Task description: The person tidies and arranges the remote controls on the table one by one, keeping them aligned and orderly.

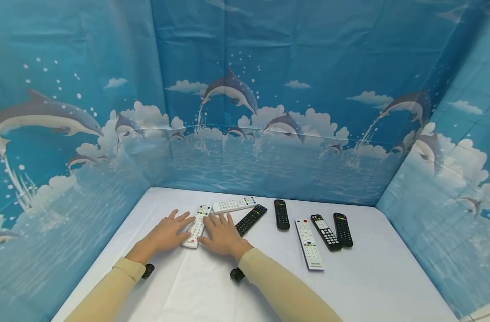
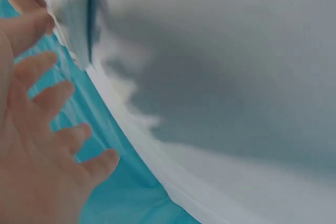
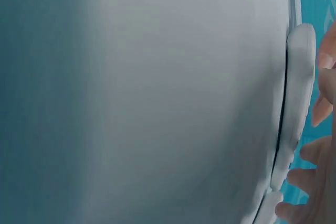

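A white remote control (image 1: 196, 229) with coloured buttons lies on the white table between the two hands. My left hand (image 1: 169, 231) is on its left side, fingers spread, with thumb and fingertips right at the remote's edge. On the other side is my right hand (image 1: 222, 235), its fingers fanned out and its fingertips at the right edge. In the left wrist view the remote's side (image 2: 73, 14) shows beside the left hand (image 2: 42, 150). The right wrist view shows the remote's pale edge (image 3: 300, 77) along the right hand (image 3: 320, 171).
Another white remote (image 1: 234, 205) lies behind, and a black remote (image 1: 251, 219) is partly hidden by the right hand. Farther right lie a black remote (image 1: 282, 214), a long white remote (image 1: 309, 244) and two more black remotes (image 1: 326, 232). Blue dolphin-print curtains (image 1: 245, 165) surround the table.
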Motion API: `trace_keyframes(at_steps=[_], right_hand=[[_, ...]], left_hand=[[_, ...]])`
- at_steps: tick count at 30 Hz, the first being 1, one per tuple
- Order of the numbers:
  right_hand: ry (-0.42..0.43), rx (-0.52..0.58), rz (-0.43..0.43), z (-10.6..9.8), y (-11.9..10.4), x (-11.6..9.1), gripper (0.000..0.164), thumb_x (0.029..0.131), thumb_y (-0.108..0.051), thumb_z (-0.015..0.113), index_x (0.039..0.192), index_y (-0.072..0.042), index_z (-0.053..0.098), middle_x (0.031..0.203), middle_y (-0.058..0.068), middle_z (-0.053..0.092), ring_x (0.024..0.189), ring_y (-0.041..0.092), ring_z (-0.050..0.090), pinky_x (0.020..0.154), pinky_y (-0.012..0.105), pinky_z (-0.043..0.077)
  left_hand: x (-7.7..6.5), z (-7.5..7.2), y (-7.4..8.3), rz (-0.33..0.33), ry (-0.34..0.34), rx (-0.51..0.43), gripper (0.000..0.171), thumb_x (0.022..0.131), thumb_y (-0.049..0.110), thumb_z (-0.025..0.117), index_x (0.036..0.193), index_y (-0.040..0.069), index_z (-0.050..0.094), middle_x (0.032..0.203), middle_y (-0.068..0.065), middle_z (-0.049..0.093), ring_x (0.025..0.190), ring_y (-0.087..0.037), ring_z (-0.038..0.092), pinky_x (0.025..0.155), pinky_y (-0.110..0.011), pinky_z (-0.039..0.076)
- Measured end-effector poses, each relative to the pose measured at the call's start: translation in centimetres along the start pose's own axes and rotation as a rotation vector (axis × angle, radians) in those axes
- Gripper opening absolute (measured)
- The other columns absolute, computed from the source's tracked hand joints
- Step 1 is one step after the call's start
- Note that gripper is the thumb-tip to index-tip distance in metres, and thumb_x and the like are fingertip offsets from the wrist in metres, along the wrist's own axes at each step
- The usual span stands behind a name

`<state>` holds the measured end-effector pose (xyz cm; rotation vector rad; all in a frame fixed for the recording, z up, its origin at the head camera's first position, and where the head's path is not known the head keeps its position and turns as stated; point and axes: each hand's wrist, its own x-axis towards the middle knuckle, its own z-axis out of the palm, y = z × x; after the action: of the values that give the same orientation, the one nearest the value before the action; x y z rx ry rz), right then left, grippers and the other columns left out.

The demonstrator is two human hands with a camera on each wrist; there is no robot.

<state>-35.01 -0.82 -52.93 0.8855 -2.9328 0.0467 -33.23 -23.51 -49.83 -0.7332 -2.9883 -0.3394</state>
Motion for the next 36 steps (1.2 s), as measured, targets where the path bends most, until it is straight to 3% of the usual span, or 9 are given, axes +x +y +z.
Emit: trace_keyframes(at_steps=[4, 10, 18, 25, 30, 36], right_hand=[[-0.037, 0.032, 0.020, 0.6, -0.5, -0.2, 0.083, 0.099, -0.072, 0.025, 0.162, -0.018, 0.022, 0.167, 0.004, 0.019, 0.150, 0.039, 0.021, 0.118, 0.061, 0.010], [-0.033, 0.046, 0.020, 0.8, -0.4, -0.7, 0.087, 0.098, -0.075, 0.025, 0.162, -0.017, 0.022, 0.168, 0.001, 0.016, 0.151, 0.038, 0.017, 0.116, 0.064, 0.012], [-0.021, 0.052, -0.031, 0.3, -1.0, -0.8, 0.091, 0.094, -0.079, 0.030, 0.161, -0.017, 0.025, 0.167, 0.001, 0.021, 0.149, 0.038, 0.025, 0.114, 0.068, 0.016], [0.004, 0.086, -0.070, -0.5, -0.9, -1.0, 0.092, 0.092, -0.079, 0.039, 0.160, -0.018, 0.028, 0.164, 0.002, 0.026, 0.147, 0.036, 0.028, 0.112, 0.068, 0.021], [-0.054, 0.070, -0.060, -0.1, -0.9, -1.5, 0.100, 0.091, -0.082, 0.035, 0.163, -0.015, 0.019, 0.168, 0.001, 0.016, 0.151, 0.035, 0.020, 0.114, 0.065, 0.019], [-0.062, 0.005, -0.087, -0.2, -1.9, -2.1, 0.104, 0.089, -0.085, 0.029, 0.162, -0.013, 0.019, 0.168, 0.002, 0.017, 0.150, 0.036, 0.022, 0.114, 0.066, 0.021]], left_hand=[[0.5, 0.1, -1.5, 0.022, -0.128, -0.074, 0.059, 0.104, 0.042, 0.054, 0.155, 0.015, 0.042, 0.162, -0.011, 0.031, 0.147, -0.052, 0.015, 0.106, -0.075, 0.021], [0.8, 0.1, -2.0, 0.036, -0.191, -0.089, 0.066, 0.102, 0.050, 0.053, 0.157, 0.016, 0.038, 0.162, -0.007, 0.032, 0.149, -0.047, 0.014, 0.107, -0.074, 0.021], [-0.2, 0.3, -2.8, 0.014, -0.225, -0.166, 0.079, 0.096, 0.059, 0.057, 0.160, 0.020, 0.032, 0.164, -0.006, 0.030, 0.149, -0.045, 0.015, 0.107, -0.074, 0.024], [-1.1, -0.2, -2.5, 0.001, -0.248, -0.213, 0.080, 0.094, 0.057, 0.063, 0.159, 0.022, 0.034, 0.163, -0.010, 0.030, 0.149, -0.046, 0.016, 0.106, -0.073, 0.026], [-2.1, -0.6, -1.9, 0.013, -0.240, -0.208, 0.081, 0.092, 0.058, 0.065, 0.158, 0.020, 0.038, 0.162, -0.015, 0.031, 0.148, -0.047, 0.019, 0.104, -0.074, 0.027], [-3.5, -1.0, -1.3, 0.027, -0.230, -0.215, 0.082, 0.090, 0.057, 0.067, 0.157, 0.018, 0.039, 0.161, -0.016, 0.031, 0.147, -0.048, 0.022, 0.103, -0.075, 0.026]])
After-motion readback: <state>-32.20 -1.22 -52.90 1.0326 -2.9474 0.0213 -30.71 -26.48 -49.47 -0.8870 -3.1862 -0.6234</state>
